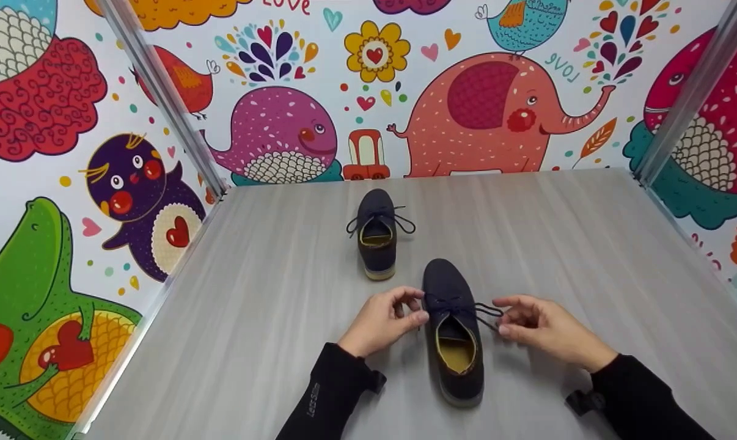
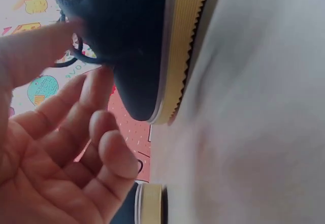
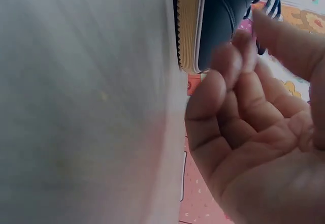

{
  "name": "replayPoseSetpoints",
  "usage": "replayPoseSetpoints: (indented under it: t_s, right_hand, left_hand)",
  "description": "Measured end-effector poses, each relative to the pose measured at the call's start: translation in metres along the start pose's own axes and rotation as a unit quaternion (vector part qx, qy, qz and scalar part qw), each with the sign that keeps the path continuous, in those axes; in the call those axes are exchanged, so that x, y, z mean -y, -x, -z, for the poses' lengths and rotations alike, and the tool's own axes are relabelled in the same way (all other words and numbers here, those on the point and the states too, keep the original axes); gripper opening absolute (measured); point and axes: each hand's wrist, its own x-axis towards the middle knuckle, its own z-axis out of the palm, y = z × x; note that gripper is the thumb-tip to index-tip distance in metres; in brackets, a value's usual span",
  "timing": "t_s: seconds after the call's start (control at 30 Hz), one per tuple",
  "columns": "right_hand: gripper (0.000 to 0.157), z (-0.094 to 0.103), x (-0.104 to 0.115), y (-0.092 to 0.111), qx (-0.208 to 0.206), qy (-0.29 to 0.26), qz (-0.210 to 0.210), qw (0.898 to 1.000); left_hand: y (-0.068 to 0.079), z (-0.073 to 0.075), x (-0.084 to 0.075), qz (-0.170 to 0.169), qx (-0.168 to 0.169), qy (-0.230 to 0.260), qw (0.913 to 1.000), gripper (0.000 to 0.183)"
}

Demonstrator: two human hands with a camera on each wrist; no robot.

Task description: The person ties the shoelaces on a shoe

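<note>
A dark navy lace-up shoe with a tan insole and pale sole stands on the table, toe pointing away. At its left side is my left hand, fingers loosely bent, thumb and forefinger apart beside the laces. A dark lace loop passes near that thumb in the left wrist view. To the right of the shoe my right hand has its fingertips by the lace stretching out from the knot. A gap shows between its thumb and forefinger in the head view. Blur hides exact fingertip contact.
A matching shoe, its laces tied in a bow, stands farther back and slightly left. The table has a pale wood-grain top. Printed cartoon panels rise behind it and at both sides, with metal posts at the corners.
</note>
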Motion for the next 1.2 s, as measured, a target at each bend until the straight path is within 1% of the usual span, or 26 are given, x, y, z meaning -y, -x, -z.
replayPoseSetpoints:
  t_s: [0.07, 0.17, 0.33, 0.43, 0.6, 0.87, 0.97, 1.07, 1.2]
  right_hand:
    - [0.049, -0.004, 0.003, -0.003, -0.001, -0.008, -0.013, 1.0]
    - [0.044, -0.009, 0.007, -0.008, -0.014, -0.016, -0.025, 0.999]
    - [0.037, -0.015, 0.012, -0.013, -0.052, -0.027, -0.037, 0.998]
    - [0.035, -0.017, 0.014, -0.016, -0.072, -0.032, -0.044, 0.996]
    - [0.033, -0.02, 0.014, -0.017, -0.085, -0.025, -0.045, 0.995]
    - [0.034, -0.02, 0.014, -0.018, -0.082, -0.024, -0.048, 0.995]
    - [0.034, -0.021, 0.014, -0.019, -0.081, -0.026, -0.041, 0.996]
    - [0.033, -0.021, 0.014, -0.019, -0.078, -0.029, -0.034, 0.996]
    - [0.034, -0.022, 0.014, -0.019, -0.074, -0.036, -0.038, 0.996]
  left_hand:
    - [-0.002, -0.003, -0.001, -0.008, -0.014, 0.003, 0.9999, 0.033]
    - [-0.004, -0.008, -0.003, -0.019, -0.034, 0.013, 0.9991, 0.029]
    - [-0.007, -0.013, -0.004, -0.021, -0.067, 0.042, 0.9966, 0.019]
    - [-0.008, -0.013, -0.004, -0.019, -0.073, 0.057, 0.9955, 0.017]
    - [-0.007, -0.013, -0.003, -0.01, -0.061, 0.063, 0.9961, 0.016]
    - [-0.007, -0.013, -0.005, -0.007, -0.053, 0.049, 0.9974, 0.015]
    - [-0.006, -0.012, -0.005, 0.003, -0.042, 0.043, 0.9982, 0.016]
    - [-0.006, -0.01, -0.005, 0.01, -0.022, 0.044, 0.9988, 0.022]
    - [-0.003, -0.003, -0.004, 0.006, -0.005, 0.03, 0.9995, 0.026]
